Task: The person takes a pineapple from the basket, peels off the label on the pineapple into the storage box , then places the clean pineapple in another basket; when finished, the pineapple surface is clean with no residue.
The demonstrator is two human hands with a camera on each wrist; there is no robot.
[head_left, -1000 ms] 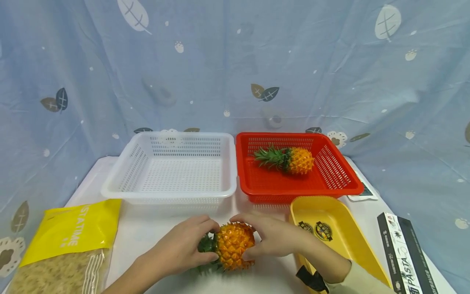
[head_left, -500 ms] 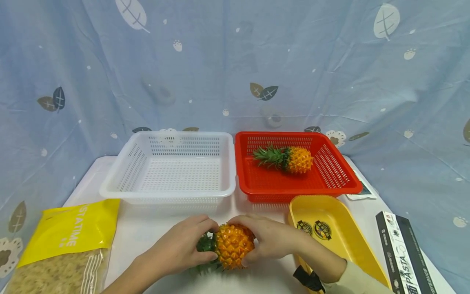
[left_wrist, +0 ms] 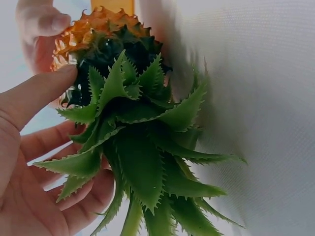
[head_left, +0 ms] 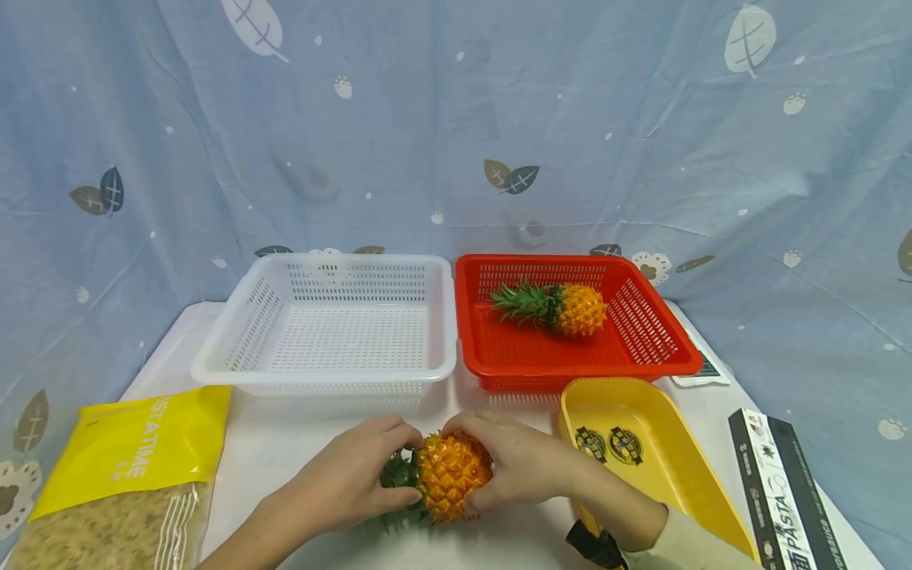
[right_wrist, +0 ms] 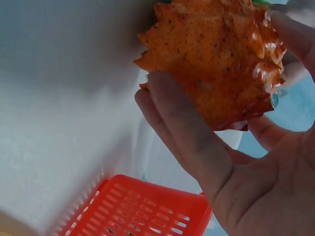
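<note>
A small orange pineapple (head_left: 452, 477) lies on its side near the front of the table, its green crown pointing left. My left hand (head_left: 359, 475) grips it where the crown meets the fruit; the thumb presses the dark band there in the left wrist view, while the other fingers curve behind the green leaves (left_wrist: 140, 162). At the opposite end, my right hand (head_left: 518, 461) holds the fruit's base between thumb and fingers. Spiky orange skin (right_wrist: 211, 59) fills the top of the right wrist view. A second pineapple (head_left: 580, 309) lies inside the red basket (head_left: 584, 370).
Left of the red basket stands a white basket (head_left: 324, 378). A yellow tray (head_left: 687, 487) sits beneath my right forearm. At the left edge lies a yellow-topped pasta bag (head_left: 142, 451), and a black-and-white pasta box (head_left: 784, 491) is at the far right. Blue patterned cloth (head_left: 456, 119) hangs behind.
The head view has shifted very slightly, moving the scene a little left. My right hand has moved slightly left along the pineapple's base; both hands keep their grip.
</note>
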